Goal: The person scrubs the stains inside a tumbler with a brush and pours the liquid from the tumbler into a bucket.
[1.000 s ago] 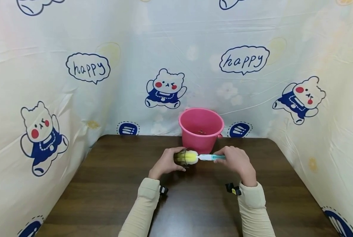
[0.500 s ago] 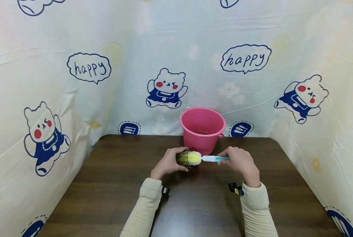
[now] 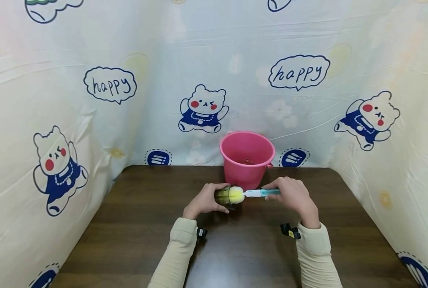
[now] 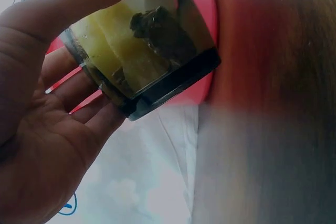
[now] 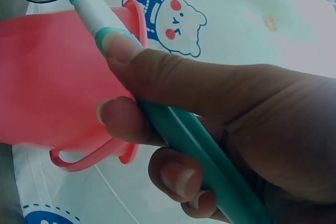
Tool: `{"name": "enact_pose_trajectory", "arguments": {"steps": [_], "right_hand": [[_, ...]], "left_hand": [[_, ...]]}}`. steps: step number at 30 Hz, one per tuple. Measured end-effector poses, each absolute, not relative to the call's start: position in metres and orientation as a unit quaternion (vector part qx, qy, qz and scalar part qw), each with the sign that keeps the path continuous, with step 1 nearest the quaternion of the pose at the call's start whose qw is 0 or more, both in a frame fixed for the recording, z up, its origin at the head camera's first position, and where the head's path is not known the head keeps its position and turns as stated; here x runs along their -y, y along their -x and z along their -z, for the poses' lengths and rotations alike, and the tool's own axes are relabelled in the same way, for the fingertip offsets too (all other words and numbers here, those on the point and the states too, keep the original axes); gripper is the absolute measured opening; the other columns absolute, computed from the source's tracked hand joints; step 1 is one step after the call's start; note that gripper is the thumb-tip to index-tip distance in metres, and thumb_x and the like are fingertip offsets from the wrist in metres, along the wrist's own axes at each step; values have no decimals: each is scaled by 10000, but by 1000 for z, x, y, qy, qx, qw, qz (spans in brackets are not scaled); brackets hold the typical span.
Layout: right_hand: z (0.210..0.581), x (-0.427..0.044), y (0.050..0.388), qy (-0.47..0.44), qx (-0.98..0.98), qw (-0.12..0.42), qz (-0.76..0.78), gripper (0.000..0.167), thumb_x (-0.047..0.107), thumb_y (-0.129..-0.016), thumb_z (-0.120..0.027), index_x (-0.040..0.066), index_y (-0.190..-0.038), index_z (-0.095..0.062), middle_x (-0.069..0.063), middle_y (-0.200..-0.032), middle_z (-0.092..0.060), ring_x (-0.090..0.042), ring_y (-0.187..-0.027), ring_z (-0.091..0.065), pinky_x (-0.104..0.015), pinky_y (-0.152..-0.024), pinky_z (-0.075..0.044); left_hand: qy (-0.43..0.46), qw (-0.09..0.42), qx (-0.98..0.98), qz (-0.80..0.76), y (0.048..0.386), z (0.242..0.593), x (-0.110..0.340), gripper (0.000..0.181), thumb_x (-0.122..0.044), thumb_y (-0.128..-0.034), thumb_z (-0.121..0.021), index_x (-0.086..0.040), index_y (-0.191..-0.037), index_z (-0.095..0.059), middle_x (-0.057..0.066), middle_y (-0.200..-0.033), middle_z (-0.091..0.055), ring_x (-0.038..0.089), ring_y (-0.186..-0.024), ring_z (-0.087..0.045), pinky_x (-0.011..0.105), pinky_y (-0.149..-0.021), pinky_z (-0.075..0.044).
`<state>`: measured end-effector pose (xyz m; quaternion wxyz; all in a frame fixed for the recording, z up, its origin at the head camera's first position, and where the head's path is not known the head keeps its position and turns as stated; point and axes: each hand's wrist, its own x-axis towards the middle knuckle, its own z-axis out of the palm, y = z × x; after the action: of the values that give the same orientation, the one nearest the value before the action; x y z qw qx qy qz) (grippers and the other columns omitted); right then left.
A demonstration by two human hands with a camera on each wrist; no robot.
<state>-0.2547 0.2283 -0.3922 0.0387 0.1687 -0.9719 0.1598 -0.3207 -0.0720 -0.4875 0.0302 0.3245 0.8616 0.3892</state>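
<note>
My left hand (image 3: 206, 200) grips a dark-tinted glass (image 3: 221, 196), tilted onto its side with its mouth to the right. Inside the glass sits the yellow and white sponge head of a cup brush (image 3: 237, 195), its end sticking out at the rim. The brush's teal and white handle (image 5: 184, 135) is held between the thumb and curled fingers of my right hand (image 3: 292, 197). Through the glass wall, the left wrist view shows dark wet clumps (image 4: 163, 32) beside the sponge, near the thick base. What they are cannot be told.
A pink bucket (image 3: 245, 173) stands just behind the glass, at the table's back edge, with small brownish bits at its bottom. The brown wooden table (image 3: 235, 252) is enclosed by a printed cloth (image 3: 156, 100) at the back and sides.
The sponge head stays in the glass but shows more white than half a second ago, as if turned. Both hands keep their hold; the right hand has shifted slightly right. The whole view drifts a little.
</note>
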Motion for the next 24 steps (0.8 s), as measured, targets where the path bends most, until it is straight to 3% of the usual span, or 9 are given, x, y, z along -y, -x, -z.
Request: {"name": "enact_pose_trajectory", "arguments": {"steps": [4, 13, 18, 24], "right_hand": [[394, -225, 256, -158, 973, 19, -167, 269, 298, -827, -855, 247, -1089, -821, 60, -907, -762, -117, -652, -531, -291, -518, -436], [392, -212, 249, -119, 974, -37, -187, 207, 288, -884, -801, 214, -1077, -814, 65, -845, -721, -142, -662, -520, -304, -554, -431], [386, -211, 243, -138, 965, -38, -218, 192, 264, -897, -788, 184, -1069, -812, 55, -814, -701, -157, -614, -484, -306, -512, -386], [379, -216, 241, -96, 967, -36, -231, 270, 316, -921, -755, 178, -1149, -797, 28, -776, -667, -177, -617, -459, -301, -527, -352]], "left_hand": [[-321, 32, -866, -383, 322, 487, 76, 854, -214, -682, -971, -145, -1441, -586, -2, -1347, -650, 140, -1181, -602, 353, -1023, -521], [-314, -19, -856, -410, 320, 482, 81, 830, -124, -672, -968, -108, -1417, -602, 45, -1367, -647, 218, -1227, -602, 425, -1055, -504], [-306, -37, -853, -422, 320, 484, 80, 843, -141, -681, -966, -108, -1433, -586, 37, -1382, -638, 210, -1246, -596, 416, -1056, -506], [-305, -46, -846, -436, 321, 481, 76, 869, -208, -690, -966, -151, -1458, -565, -6, -1407, -617, 202, -1243, -579, 426, -1068, -494]]}}
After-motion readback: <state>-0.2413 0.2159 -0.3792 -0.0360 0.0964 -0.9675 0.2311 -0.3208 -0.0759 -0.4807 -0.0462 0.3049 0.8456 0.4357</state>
